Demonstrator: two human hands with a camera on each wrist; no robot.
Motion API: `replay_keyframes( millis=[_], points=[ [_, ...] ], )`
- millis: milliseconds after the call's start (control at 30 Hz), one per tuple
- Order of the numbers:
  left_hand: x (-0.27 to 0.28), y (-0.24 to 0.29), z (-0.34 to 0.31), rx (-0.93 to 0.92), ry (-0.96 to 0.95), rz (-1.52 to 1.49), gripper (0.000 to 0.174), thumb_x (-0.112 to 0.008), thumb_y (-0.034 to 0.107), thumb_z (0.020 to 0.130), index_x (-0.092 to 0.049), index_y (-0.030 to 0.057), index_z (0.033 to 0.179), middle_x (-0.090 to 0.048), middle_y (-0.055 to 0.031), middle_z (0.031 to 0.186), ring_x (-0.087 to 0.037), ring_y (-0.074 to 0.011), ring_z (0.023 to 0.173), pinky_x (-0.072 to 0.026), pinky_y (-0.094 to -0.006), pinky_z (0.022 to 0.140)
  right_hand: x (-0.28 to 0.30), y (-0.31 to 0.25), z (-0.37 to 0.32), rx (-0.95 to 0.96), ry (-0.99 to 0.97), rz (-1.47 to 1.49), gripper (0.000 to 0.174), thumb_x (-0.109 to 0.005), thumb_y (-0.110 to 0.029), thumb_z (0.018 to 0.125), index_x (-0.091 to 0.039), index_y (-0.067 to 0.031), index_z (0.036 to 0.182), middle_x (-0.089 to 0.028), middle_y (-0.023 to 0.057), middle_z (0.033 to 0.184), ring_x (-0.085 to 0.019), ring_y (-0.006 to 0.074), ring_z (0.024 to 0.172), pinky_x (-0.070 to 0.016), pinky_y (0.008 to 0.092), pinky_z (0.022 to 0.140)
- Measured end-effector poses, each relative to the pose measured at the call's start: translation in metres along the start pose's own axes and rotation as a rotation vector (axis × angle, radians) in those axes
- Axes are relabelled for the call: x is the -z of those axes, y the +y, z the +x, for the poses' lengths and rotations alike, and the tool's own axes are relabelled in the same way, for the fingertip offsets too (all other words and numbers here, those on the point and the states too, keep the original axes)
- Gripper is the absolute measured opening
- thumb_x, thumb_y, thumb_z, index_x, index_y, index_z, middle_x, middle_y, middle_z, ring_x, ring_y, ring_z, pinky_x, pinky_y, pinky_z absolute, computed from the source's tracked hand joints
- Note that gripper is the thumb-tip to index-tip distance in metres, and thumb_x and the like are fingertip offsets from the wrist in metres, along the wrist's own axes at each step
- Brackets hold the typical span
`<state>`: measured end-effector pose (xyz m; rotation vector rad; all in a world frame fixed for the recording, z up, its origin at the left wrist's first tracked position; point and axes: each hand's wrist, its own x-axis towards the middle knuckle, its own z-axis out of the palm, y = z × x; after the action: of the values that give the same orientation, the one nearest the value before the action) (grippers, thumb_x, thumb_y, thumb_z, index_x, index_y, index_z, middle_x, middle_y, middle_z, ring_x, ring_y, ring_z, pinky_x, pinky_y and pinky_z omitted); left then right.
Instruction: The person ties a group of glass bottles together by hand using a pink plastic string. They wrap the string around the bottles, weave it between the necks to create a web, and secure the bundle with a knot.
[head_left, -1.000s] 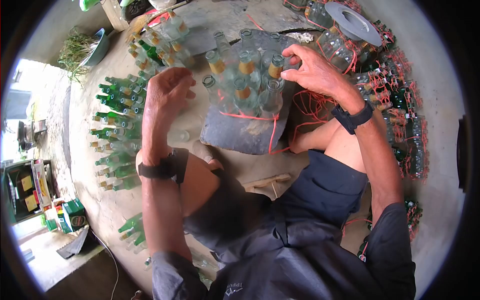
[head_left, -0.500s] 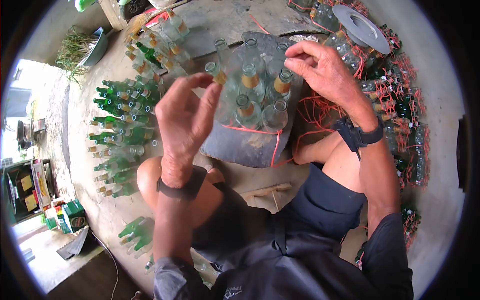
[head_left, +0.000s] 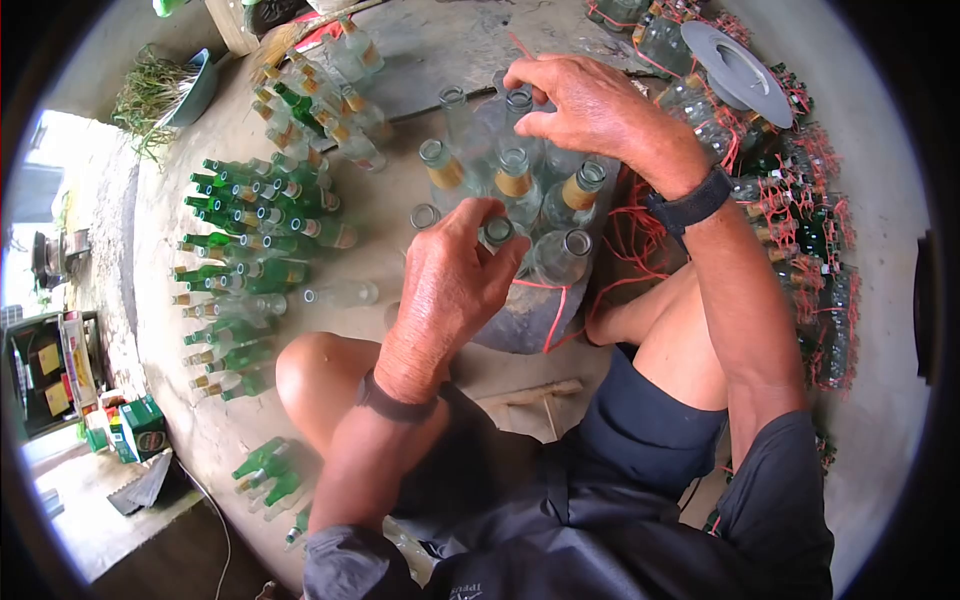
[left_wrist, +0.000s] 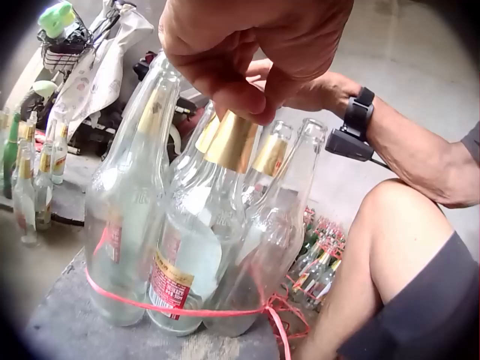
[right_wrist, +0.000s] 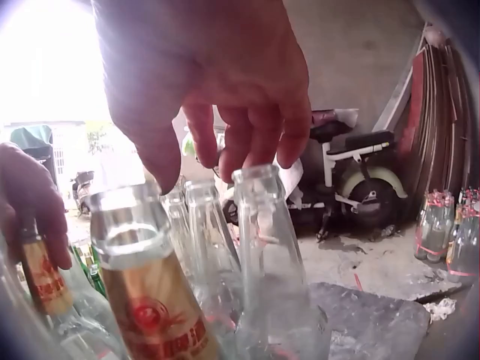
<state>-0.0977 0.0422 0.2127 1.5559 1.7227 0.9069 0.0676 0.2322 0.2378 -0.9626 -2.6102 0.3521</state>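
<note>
A bundle of clear glass bottles, some with gold neck labels, stands upright on a dark stone slab [head_left: 520, 325], with a red string [left_wrist: 187, 309] round its lower part. My left hand [head_left: 445, 275] has its thumb and fingers curled about the mouth of a near gold-necked bottle [left_wrist: 229, 142], whose rim they hide in the left wrist view. Over the far side of the bundle, my right hand [head_left: 600, 112] hangs with loosely bent fingers. Its thumb and fingertips are apart at rim height, beside a clear bottle [right_wrist: 259, 225].
Green and clear bottles [head_left: 265, 240] stand in rows on the floor to the left. String-tied bundles [head_left: 800, 230] line the right wall, with a grey disc [head_left: 735, 65] on top. Loose red string [head_left: 635, 240] lies by the slab. An electric bike [right_wrist: 352, 172] is parked behind.
My left hand has moved right, from beside the bundle to a near bottle's mouth. My right hand has shifted left across the far bottle tops. The head view has shifted slightly.
</note>
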Motion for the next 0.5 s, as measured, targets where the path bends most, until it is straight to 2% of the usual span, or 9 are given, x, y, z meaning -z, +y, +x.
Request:
replay_keyframes(
  millis=[67,133,200,333,500],
  points=[
    [-0.002,-0.005,0.000,-0.011,-0.007,0.008,0.033,-0.079,0.013,0.090,-0.070,-0.0026,0.117,-0.074,-0.0137,0.087,-0.070,-0.0156,0.070,-0.0568,-0.0326,0.069,-0.004,0.000,0.004,-0.044,-0.068,-0.007,0.043,-0.076,-0.028,0.083,-0.068,-0.0054,0.118,-0.073,0.0195,0.109,-0.068,0.0408,0.110,-0.0539,0.0504,0.094],
    [-0.007,-0.008,-0.001,-0.018,-0.026,0.007,0.032,-0.078,0.014,0.091,-0.070,-0.0024,0.118,-0.073,-0.0131,0.085,-0.070,-0.0148,0.071,-0.0566,-0.0324,0.069,-0.010,0.006,0.006,-0.002,-0.022,0.023,0.041,-0.081,-0.025,0.081,-0.068,-0.0047,0.115,-0.070,0.0171,0.080,-0.070,0.0380,0.083,-0.0545,0.0474,0.077],
    [-0.009,-0.007,0.000,0.006,0.001,-0.099,0.034,-0.080,0.013,0.087,-0.069,-0.0041,0.114,-0.072,-0.0226,0.085,-0.075,-0.0298,0.070,-0.0574,-0.0399,0.066,-0.018,0.010,0.007,0.009,-0.022,0.016,0.041,-0.081,-0.026,0.081,-0.068,-0.0036,0.112,-0.070,0.0189,0.080,-0.070,0.0402,0.083,-0.0542,0.0491,0.077],
    [-0.011,-0.011,0.001,0.050,-0.036,-0.110,0.034,-0.079,0.013,0.088,-0.069,-0.0021,0.117,-0.073,-0.0213,0.082,-0.074,-0.0295,0.069,-0.0568,-0.0404,0.066,-0.027,0.013,0.011,0.015,-0.028,-0.014,0.041,-0.080,-0.031,0.080,-0.066,-0.0013,0.105,-0.069,0.0236,0.079,-0.069,0.0468,0.084,-0.0535,0.0538,0.077],
    [-0.016,-0.019,0.002,0.087,-0.080,-0.108,0.037,-0.080,0.015,0.088,-0.069,0.0016,0.121,-0.072,-0.0191,0.076,-0.074,-0.0315,0.068,-0.0564,-0.0412,0.066,-0.026,0.011,0.014,-0.021,-0.083,-0.033,0.038,-0.079,-0.030,0.081,-0.066,-0.0018,0.103,-0.069,0.0258,0.082,-0.069,0.0491,0.088,-0.0532,0.0558,0.079]
  ],
)
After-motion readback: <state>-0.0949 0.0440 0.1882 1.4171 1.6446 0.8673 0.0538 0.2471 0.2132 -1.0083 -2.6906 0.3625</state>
